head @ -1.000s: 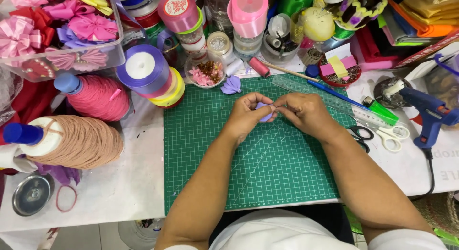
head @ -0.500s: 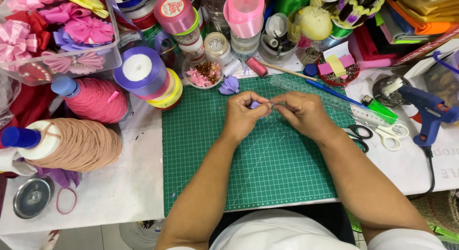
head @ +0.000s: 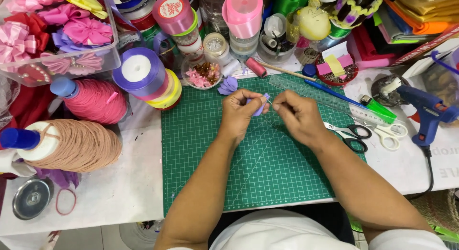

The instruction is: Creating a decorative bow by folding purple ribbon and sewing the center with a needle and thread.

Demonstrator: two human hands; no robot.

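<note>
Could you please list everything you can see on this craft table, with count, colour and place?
cutting mat: one, green, centre of table
ribbon piece: one, purple, pinched in the left hand
folded ribbon petal: one, purple, mat's far edge
ribbon spools: a stack, purple over pink and yellow, left of mat
thread cones: two, pink and tan, far left
clear box of bows: one, pink, red and purple bows, top left
scissors: two pairs, black and white handles, right of mat
glue gun: one, blue, far right
left hand: one, holds the ribbon piece
right hand: one, fingertips pinched beside the ribbon piece
</note>
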